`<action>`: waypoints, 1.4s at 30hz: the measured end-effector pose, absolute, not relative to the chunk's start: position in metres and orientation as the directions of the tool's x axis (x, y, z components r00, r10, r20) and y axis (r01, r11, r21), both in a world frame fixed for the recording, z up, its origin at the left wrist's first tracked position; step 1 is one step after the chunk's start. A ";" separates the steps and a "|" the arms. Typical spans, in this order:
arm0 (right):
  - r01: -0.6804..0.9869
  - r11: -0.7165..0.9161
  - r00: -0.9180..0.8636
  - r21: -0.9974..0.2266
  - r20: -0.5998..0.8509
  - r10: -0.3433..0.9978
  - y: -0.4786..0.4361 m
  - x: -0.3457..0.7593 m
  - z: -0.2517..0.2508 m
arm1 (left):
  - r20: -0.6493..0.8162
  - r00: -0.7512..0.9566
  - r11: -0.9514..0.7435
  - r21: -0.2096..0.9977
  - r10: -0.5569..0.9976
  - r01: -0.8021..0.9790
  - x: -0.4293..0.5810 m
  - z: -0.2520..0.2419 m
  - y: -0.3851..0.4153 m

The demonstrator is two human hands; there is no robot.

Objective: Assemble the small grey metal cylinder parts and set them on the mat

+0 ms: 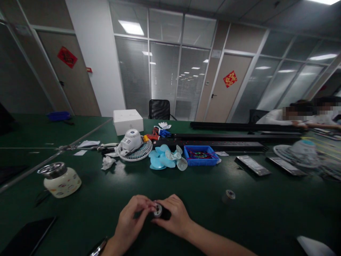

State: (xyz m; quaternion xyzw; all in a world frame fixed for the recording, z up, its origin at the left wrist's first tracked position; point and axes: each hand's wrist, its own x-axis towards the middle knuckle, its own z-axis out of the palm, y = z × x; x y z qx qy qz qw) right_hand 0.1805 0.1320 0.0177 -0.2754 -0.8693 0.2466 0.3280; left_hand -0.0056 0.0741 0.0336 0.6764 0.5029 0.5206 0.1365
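Observation:
My right hand [174,217] is wrapped round a small dark cylinder [165,214] with a silvery round end that faces left. At that end, the fingers of my left hand [134,213] are pinched together; whatever they hold, if anything, is too small to make out. Both hands are low over the green table [202,220], near its front. Further right, a second small metal cylinder [229,195] stands upright by itself.
Across the middle are a white fan housing [133,140], light-blue fan blades [162,156] and a blue bin [201,161] of wires. A cream pot [62,183] and a dark tablet [29,236] lie left. Co-workers sit at far right.

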 end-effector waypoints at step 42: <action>-0.480 -0.406 -0.512 -0.778 -0.128 0.850 0.167 0.193 0.019 | 0.192 -0.155 -0.107 0.891 0.969 0.441 -0.036 0.016 0.104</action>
